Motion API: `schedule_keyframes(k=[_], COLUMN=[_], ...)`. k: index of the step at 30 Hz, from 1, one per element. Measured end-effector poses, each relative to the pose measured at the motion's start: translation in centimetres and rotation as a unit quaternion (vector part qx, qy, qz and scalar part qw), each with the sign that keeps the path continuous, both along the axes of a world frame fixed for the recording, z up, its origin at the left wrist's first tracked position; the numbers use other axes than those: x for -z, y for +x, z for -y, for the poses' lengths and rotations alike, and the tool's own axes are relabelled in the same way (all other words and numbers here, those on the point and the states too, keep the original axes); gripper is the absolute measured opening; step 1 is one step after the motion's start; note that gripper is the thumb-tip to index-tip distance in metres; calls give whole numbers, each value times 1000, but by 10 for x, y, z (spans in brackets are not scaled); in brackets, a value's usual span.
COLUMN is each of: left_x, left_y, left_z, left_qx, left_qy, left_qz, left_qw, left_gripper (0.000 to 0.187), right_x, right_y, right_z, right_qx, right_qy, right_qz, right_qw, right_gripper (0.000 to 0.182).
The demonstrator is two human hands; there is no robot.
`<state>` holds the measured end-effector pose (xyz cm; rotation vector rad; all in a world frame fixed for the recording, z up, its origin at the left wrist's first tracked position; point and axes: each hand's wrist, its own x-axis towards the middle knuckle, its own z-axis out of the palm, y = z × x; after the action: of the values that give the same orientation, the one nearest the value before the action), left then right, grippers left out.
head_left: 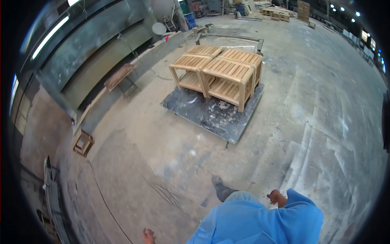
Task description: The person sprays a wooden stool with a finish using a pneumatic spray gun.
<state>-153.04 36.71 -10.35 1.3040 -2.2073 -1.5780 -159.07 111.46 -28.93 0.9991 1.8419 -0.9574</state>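
My left hand [148,236] hangs low at the bottom edge of the head view, its fingers loosely bent and apart, holding nothing. Beside my blue garment [252,219], my right hand [277,198] is out with half-curled, parted fingers and nothing in it. Both hands are well away from the furniture. Ahead, slatted wooden benches [232,61] with lower shelves stand close together on a dark, paint-marked platform [203,115]. One foot [221,189] shows in front of my body.
A small wooden stool [83,143] stands at left near a low ledge [92,116]. A thin cable [101,195] crosses the floor. Behind the benches is a metal cart frame [229,36]. A brown board [120,76] leans by the large metal booth [101,49]. Pallets [276,14] lie far back.
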Motion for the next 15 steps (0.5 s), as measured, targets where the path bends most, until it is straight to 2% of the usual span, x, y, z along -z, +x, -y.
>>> schedule_keyframes(k=[1,2,3,4,5,7,8,10,11,13,15], left_x=[11,23,23,24,26,36,47,65,74,87,88], left_y=[-14,-28,-51,-76,-92,-108,-125,-175,-203,-261,-291], left_z=[12,20,49,71,88,112,119,136,147,183,235], left_qx=[23,0,7,39,68,119,145,199,225,275,315], left_qy=[11,46,37,5,-22,-67,-88,-133,-157,-213,-274], left_qz=[2,44,43,43,50,70,72,72,70,69,85], left_qw=[1000,998,998,998,996,988,983,968,959,935,905], left_gripper=[68,54,54,54,53,53,53,52,52,51,51], right_x=[5,0,-2,9,16,-40,-71,-74,-92,-128,-92], right_y=[-44,-95,-138,-197,-245,-349,-400,-499,-538,-604,-666], right_z=[9,16,30,44,51,96,116,147,167,212,235], right_qx=[9,7,7,-100,-209,4,9,-77,-76,-74,-67], right_qy=[-4,5,9,62,116,-20,-60,-46,-44,27,2], right_qz=[-7,-52,-91,-192,-281,-281,-293,-391,-392,-455,-452], right_qw=[1000,999,996,974,930,960,954,916,916,887,890], right_gripper=[43,42,41,41,43,44,45,45,45,46,41])
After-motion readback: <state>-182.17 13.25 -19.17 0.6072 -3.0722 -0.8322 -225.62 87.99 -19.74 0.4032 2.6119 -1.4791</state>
